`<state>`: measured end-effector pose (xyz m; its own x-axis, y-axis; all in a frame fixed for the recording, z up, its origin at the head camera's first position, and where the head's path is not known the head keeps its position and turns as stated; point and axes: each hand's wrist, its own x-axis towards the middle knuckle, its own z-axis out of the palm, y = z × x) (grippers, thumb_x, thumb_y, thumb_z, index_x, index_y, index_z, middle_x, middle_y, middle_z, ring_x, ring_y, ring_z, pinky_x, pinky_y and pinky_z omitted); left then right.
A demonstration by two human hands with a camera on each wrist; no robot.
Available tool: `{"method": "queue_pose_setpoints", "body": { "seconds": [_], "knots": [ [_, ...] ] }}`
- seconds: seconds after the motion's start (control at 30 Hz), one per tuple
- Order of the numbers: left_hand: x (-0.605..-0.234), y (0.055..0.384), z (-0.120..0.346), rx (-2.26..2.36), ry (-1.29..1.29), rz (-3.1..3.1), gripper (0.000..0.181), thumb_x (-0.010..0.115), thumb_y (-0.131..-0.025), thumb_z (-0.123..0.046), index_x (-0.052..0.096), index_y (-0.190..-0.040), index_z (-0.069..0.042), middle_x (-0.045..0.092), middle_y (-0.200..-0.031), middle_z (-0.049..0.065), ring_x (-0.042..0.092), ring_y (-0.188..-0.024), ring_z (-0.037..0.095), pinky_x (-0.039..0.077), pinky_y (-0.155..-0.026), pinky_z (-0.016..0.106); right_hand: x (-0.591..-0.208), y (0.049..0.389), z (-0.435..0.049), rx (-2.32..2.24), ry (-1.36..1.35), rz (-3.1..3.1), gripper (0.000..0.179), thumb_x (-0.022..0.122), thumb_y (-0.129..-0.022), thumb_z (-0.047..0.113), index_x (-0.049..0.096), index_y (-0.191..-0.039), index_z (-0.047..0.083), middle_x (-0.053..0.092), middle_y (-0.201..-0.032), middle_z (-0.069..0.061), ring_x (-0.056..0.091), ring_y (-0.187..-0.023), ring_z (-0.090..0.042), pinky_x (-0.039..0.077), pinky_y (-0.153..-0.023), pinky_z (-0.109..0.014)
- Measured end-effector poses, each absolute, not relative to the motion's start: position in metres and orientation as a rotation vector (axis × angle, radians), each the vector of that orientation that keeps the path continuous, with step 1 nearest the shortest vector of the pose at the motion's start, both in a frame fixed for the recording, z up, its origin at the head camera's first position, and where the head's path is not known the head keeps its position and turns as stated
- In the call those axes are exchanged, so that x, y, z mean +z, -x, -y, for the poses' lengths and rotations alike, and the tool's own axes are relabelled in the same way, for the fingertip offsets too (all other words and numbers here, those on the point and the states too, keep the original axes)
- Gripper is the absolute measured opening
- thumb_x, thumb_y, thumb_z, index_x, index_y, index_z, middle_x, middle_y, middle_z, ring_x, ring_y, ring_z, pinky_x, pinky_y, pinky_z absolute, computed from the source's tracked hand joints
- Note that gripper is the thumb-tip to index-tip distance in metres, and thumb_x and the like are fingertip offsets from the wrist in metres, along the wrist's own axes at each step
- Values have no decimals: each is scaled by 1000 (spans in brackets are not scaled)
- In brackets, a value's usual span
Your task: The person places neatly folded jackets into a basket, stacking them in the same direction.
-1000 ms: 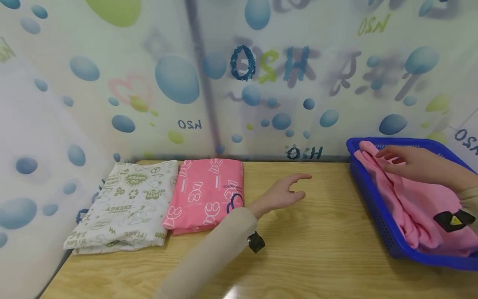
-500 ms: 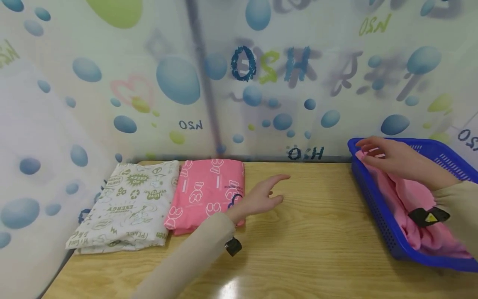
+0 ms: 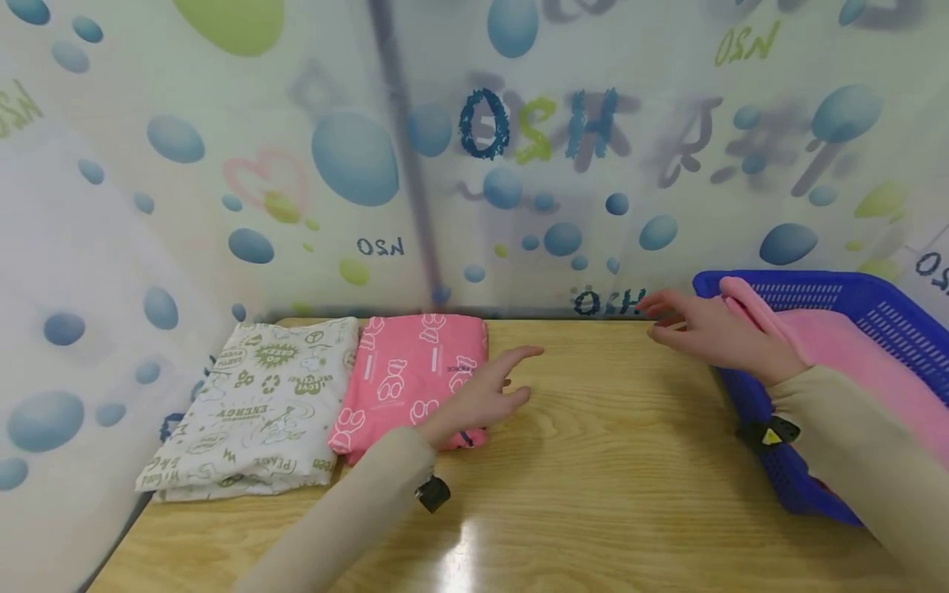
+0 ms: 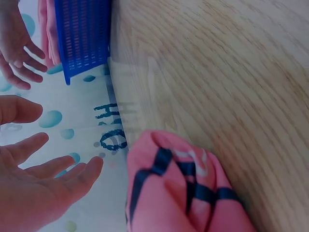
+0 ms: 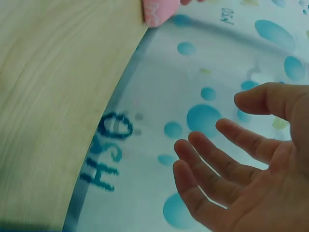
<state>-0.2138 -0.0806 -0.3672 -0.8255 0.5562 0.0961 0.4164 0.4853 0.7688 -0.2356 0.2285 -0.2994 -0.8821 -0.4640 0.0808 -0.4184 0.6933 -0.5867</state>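
A folded pink cloth (image 3: 400,362) with white bear outlines lies on the table, left of centre. My left hand (image 3: 482,395) hovers over its right edge, fingers loosely spread and holding nothing. In the left wrist view the cloth's end shows dark bands. Beside it on the left lies a folded white cloth (image 3: 259,403) with olive print. My right hand (image 3: 708,329) is in the air by the near-left side of a blue plastic basket (image 3: 786,288), fingers relaxed with nothing in them. Soft pink fabric (image 3: 853,346) lies heaped in the basket, partly hidden by my right arm.
The wooden table (image 3: 593,478) runs up to a sheet-like wall (image 3: 519,214) printed with blue and green drops. The same printed sheet closes off the left side. The basket stands at the table's right, cut off by the frame.
My right hand has moved left, from above the pink fabric to outside the basket's left rim. My left hand has moved left and closer to the folded pink cloth.
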Motion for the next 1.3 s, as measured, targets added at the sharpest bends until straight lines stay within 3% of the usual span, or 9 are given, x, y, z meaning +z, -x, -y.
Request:
{"method": "queue_pose_setpoints", "body": {
  "seconds": [0.2, 0.3, 0.43, 0.57, 0.63, 0.73, 0.8, 1.1, 1.3],
  "knots": [
    [-367, 212, 92, 1295, -834, -2576, 56, 54, -93, -2, 38, -147, -7, 36, -150, 10, 35, -135, 23, 38, -103, 48, -308, 232, -211, -1007, 768, -2796, 34, 55, -97, 10, 50, -127, -5, 55, -123, -26, 56, -110, -40, 46, -89, -54],
    [-367, 213, 99, 1278, -816, -2614, 56, 55, -93, -2, 39, -146, -7, 41, -146, 10, 57, -91, 19, 49, -88, 41, -315, 233, -205, -1010, 779, -2793, 33, 55, -97, 9, 51, -126, -5, 56, -122, -25, 56, -109, -40, 47, -89, -53],
    [-369, 214, 107, 1250, -807, -2653, 57, 57, -92, -3, 40, -146, -7, 48, -137, 11, 39, -55, 12, 46, -59, 28, -324, 234, -197, -1027, 782, -2777, 32, 56, -96, 7, 51, -125, -6, 56, -121, -25, 57, -108, -40, 48, -88, -53],
    [-372, 214, 118, 1252, -830, -2662, 56, 57, -92, -3, 39, -145, -4, 45, -140, 17, 51, -67, 21, 45, -59, 31, -333, 233, -188, -1044, 789, -2788, 32, 57, -94, 6, 52, -123, -6, 57, -119, -26, 57, -106, -41, 47, -88, -54],
    [-373, 213, 125, 1258, -853, -2688, 56, 57, -90, -2, 41, -144, -1, 40, -145, 19, 56, -91, 29, 48, -73, 38, -337, 231, -183, -1052, 800, -2792, 32, 58, -94, 7, 52, -123, -7, 57, -118, -25, 57, -106, -41, 47, -89, -54],
    [-376, 210, 136, 1273, -860, -2714, 55, 57, -88, 2, 41, -142, 3, 40, -144, 22, 44, -123, 36, 43, -93, 48, -345, 228, -177, -1070, 821, -2784, 32, 58, -94, 7, 53, -122, -7, 58, -117, -25, 57, -105, -41, 46, -90, -54],
    [-377, 208, 144, 1266, -818, -2734, 56, 58, -88, 3, 42, -141, 2, 42, -143, 22, 39, -130, 36, 37, -102, 50, -351, 226, -175, -1092, 823, -2767, 31, 58, -94, 6, 53, -121, -8, 58, -117, -25, 56, -106, -42, 45, -90, -54],
    [-377, 200, 177, 1211, -568, -2831, 55, 61, -91, -4, 41, -143, -6, 40, -145, 18, 35, -134, 35, 30, -107, 53, -372, 227, -169, -1174, 797, -2719, 33, 57, -94, 5, 52, -124, -8, 55, -121, -28, 55, -108, -43, 44, -91, -57],
    [-379, 200, 193, 1166, -420, -2938, 55, 60, -91, -5, 40, -142, -2, 32, -149, 23, 27, -137, 40, 25, -108, 56, -386, 233, -157, -1245, 799, -2634, 39, 55, -96, 7, 49, -130, -8, 52, -126, -29, 53, -111, -44, 43, -92, -57]
  ]
}}
